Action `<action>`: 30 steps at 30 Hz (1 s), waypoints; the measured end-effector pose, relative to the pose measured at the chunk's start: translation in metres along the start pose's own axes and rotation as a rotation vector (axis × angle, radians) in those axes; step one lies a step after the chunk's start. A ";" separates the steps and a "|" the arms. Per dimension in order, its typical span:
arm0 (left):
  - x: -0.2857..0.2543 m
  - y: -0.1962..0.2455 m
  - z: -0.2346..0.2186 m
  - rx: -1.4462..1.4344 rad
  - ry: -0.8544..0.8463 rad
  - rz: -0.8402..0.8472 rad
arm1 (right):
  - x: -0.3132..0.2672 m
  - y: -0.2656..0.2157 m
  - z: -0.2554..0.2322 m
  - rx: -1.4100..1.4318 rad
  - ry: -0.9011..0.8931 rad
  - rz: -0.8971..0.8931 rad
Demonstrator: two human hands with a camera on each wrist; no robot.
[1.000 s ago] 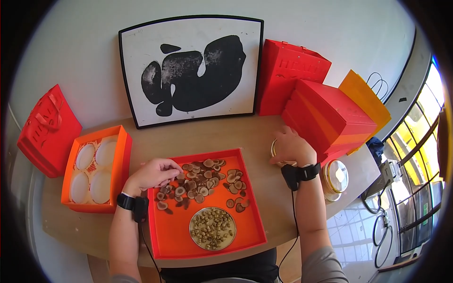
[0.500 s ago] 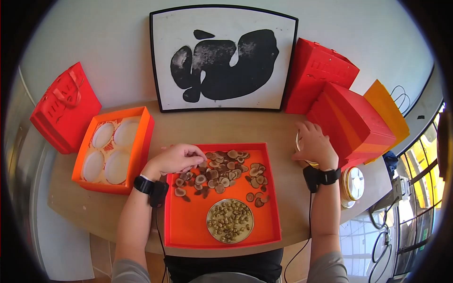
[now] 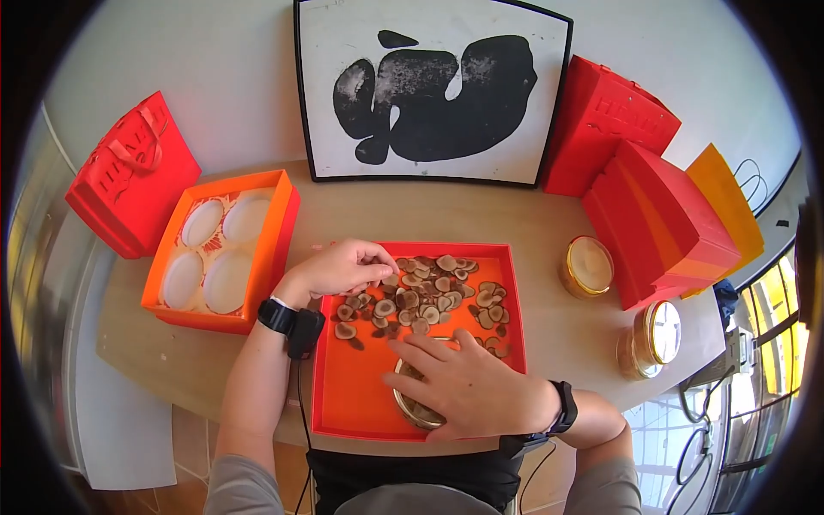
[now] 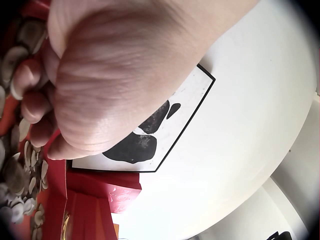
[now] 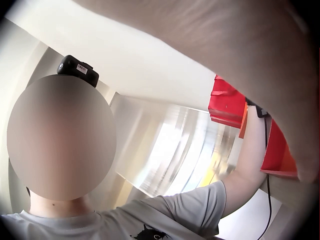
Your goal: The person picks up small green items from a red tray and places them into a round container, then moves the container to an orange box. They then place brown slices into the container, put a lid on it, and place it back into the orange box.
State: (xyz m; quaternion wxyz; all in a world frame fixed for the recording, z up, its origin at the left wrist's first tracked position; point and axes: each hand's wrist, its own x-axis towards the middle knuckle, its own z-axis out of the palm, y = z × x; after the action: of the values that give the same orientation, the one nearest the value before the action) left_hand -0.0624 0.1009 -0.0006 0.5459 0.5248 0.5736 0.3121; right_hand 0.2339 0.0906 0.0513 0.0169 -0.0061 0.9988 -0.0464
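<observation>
In the head view, my left hand [image 3: 348,268] bends over the left side of the shallow red tray [image 3: 360,403]. Its fingers are loosely curled, tips beside brown dried slices [image 3: 421,296] scattered across the tray's far half; the left wrist view has these slices [image 4: 15,175] close to the fingertips. My right hand [image 3: 472,390] lies palm down with spread fingers over a round gold-rimmed container [image 3: 414,414] in the tray's near part. It hides most of that container. To the right stands a gold-rimmed jar [image 3: 588,268], with no hand on it.
A second clear-lidded jar [image 3: 650,339] stands nearer the table's right edge. Red boxes [image 3: 657,227] and a red bag [image 3: 609,129] are behind. An orange box with round hollows [image 3: 219,249] and another red bag [image 3: 133,176] are left. A framed picture [image 3: 433,94] leans at the back.
My right hand has left the jar on the right and come over the round container of greenish nuggets in the tray. The left hand keeps its place by the slices. The head view has shifted.
</observation>
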 end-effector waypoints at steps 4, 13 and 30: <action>-0.001 0.002 0.001 0.013 0.011 -0.008 | 0.001 0.000 0.004 0.049 -0.075 -0.012; 0.000 0.001 -0.001 0.021 -0.010 0.003 | -0.001 -0.008 0.008 0.071 -0.019 -0.044; 0.002 -0.004 -0.001 0.035 -0.007 0.026 | 0.007 0.005 0.019 0.061 0.097 0.000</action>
State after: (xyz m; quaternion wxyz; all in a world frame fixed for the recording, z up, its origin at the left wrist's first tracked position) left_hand -0.0636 0.1017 -0.0048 0.5345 0.5428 0.5702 0.3075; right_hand 0.2279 0.0941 0.0314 -0.0313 -0.0034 0.9965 -0.0771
